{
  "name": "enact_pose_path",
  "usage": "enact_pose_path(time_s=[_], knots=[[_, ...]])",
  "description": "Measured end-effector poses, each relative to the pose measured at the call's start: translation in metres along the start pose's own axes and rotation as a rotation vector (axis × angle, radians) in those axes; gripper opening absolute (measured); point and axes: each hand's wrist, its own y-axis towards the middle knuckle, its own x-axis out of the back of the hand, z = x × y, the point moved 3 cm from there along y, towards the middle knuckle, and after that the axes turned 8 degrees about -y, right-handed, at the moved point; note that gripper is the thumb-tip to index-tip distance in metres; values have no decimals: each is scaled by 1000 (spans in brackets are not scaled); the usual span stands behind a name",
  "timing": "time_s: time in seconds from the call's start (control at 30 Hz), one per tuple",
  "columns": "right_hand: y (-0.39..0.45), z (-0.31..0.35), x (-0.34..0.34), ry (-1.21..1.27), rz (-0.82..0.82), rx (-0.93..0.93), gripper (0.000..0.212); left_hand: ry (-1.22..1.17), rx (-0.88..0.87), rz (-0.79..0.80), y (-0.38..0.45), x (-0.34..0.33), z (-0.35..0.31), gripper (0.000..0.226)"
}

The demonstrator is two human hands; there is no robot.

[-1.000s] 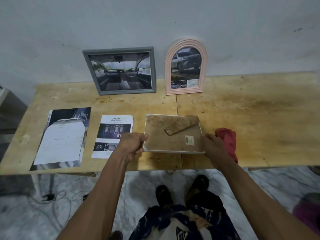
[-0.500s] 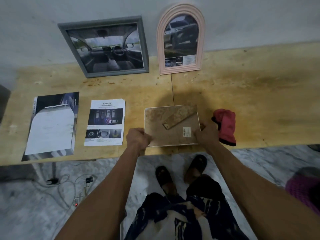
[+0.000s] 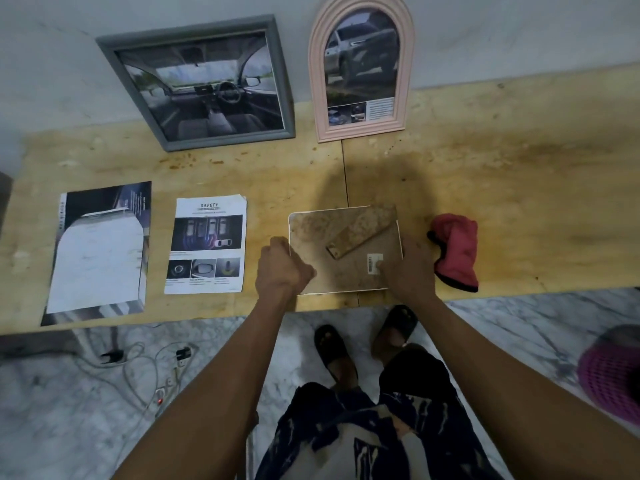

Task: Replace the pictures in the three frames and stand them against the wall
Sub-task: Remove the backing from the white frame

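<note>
Along the near edge of the stained plywood table [image 3: 519, 188] we held the white frame [image 3: 346, 251] face down, left hand [image 3: 282, 268] gripping its left edge, right hand [image 3: 408, 268] its right. Against the grey wall [image 3: 519, 32] stood the grey frame [image 3: 207, 84] and pink arched frame [image 3: 360, 71]; marble floor [image 3: 502, 323] lay below.

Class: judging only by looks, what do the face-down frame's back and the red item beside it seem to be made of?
Frame back: probably pressed fibreboard, matte brown and mottled with stains, with a hinged stand strip of the same board. Red item: soft fabric, crumpled and folded, perhaps a cloth or glove.
</note>
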Motion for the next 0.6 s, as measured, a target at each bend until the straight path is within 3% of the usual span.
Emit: enact_pose_path(time_s=[0.07,0.17,0.37,0.6], knots=[[-1,2,-4,-97,29,68,81,57,-70,34,9,1,-7,81],[-4,1,-8,-214,43,91,99,150,-133,104,24,-1,-17,78],[-4,3,-9,-292,71,78,97,347,-164,119,41,-3,-26,54],[-5,7,-8,-323,105,41,93,131,45,72,59,-1,-42,61]])
